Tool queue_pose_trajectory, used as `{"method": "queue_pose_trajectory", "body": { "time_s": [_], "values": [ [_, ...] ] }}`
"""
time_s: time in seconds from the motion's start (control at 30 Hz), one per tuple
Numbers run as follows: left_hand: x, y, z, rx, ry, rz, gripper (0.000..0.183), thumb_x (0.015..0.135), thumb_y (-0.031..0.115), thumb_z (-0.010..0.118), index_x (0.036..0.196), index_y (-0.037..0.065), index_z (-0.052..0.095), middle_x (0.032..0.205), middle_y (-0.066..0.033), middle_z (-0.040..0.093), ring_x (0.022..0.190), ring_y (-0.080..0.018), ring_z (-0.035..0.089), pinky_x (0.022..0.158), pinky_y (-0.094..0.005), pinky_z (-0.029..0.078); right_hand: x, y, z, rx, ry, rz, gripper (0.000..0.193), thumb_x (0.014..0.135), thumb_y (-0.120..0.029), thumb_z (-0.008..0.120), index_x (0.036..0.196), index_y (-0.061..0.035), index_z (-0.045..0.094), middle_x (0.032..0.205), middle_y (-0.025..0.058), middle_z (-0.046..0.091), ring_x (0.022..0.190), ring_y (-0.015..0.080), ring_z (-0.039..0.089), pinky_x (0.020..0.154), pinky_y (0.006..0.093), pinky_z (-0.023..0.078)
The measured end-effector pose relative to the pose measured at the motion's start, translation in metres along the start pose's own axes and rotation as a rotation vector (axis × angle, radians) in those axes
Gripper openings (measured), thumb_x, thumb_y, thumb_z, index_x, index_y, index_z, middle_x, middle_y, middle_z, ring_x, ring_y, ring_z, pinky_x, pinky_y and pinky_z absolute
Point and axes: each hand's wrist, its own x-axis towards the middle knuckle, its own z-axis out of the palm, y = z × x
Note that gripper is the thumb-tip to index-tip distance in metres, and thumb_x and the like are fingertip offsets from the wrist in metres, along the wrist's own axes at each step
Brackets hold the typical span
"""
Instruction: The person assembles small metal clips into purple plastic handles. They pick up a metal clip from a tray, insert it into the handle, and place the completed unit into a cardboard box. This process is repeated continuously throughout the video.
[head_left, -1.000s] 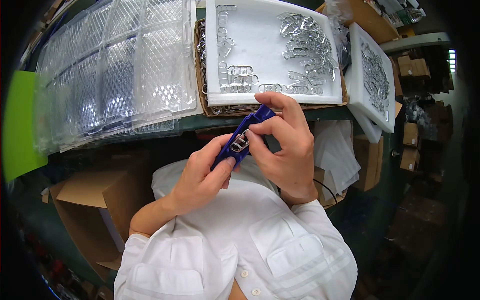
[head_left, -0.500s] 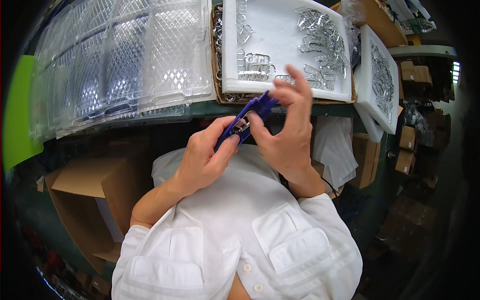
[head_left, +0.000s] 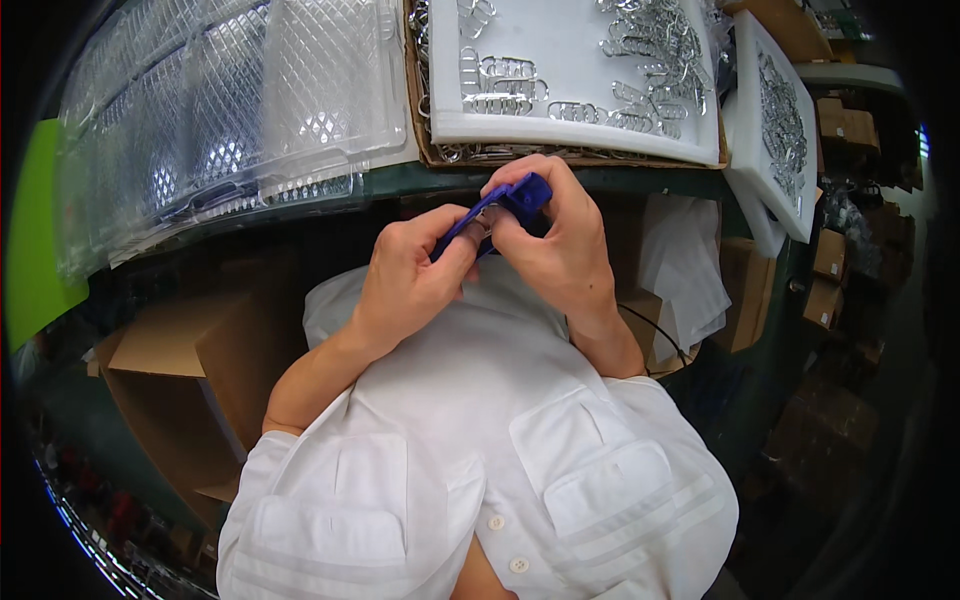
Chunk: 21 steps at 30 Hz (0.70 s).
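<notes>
A long blue plastic part [head_left: 527, 193] is held slantwise in front of my chest, its broader end up and to the right. My left hand [head_left: 400, 275] pinches its lower end between thumb and fingers. Around the upper end, my right hand [head_left: 565, 240] has its fingers curled behind and its thumb pressed on the middle. A bit of shiny metal [head_left: 487, 216] shows in the part beside the thumbs, mostly covered. Just beyond the hands, a white foam tray [head_left: 575, 138] carries many bent-wire metal clips [head_left: 510, 90].
The foam tray rests on a cardboard box [head_left: 425, 150] with more metal pieces inside. Clear textured plastic trays [head_left: 320, 100] cover the left of the bench. Another foam tray [head_left: 745, 130] leans at the right. Open cardboard boxes [head_left: 165, 345] stand below, left and right.
My right hand's raised, spread fingers have come down and curled around the upper end of the blue part. The view has shifted slightly, with the bench sitting higher.
</notes>
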Motion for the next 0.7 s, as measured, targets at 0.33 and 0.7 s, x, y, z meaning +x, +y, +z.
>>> {"method": "queue_pose_trajectory", "body": {
  "time_s": [0.33, 0.7],
  "values": [
    [0.000, 0.020, -0.020, -0.012, -0.184, 0.077, 0.034, 0.107, 0.014, 0.056, 0.136, -0.003, 0.062, 0.101, -0.0095, 0.070, 0.088, -0.0133, 0.067, 0.077, -0.0284, 0.056, 0.013, 0.009, -0.008, 0.306, -0.006, -0.029, 0.028, 0.087, 0.013, 0.067, 0.112, 0.0004, 0.062, 0.103, 0.0105, 0.070, 0.093, 0.0180, 0.069, 0.085, 0.0320, 0.055],
    [-0.022, 0.045, -0.007, 0.423, 0.073, 0.751, 0.068, 0.073, 0.001, 0.090, 0.135, -0.002, 0.060, 0.122, -0.0205, 0.073, 0.098, -0.0336, 0.073, 0.082, -0.0379, 0.061, -0.009, -0.007, -0.049, 0.838, -0.248, -0.149, 0.076, 0.086, 0.005, 0.072, 0.155, 0.0019, 0.040, 0.140, 0.0290, 0.059, 0.132, 0.0381, 0.061, 0.113, 0.0485, 0.049]
  ]
}}
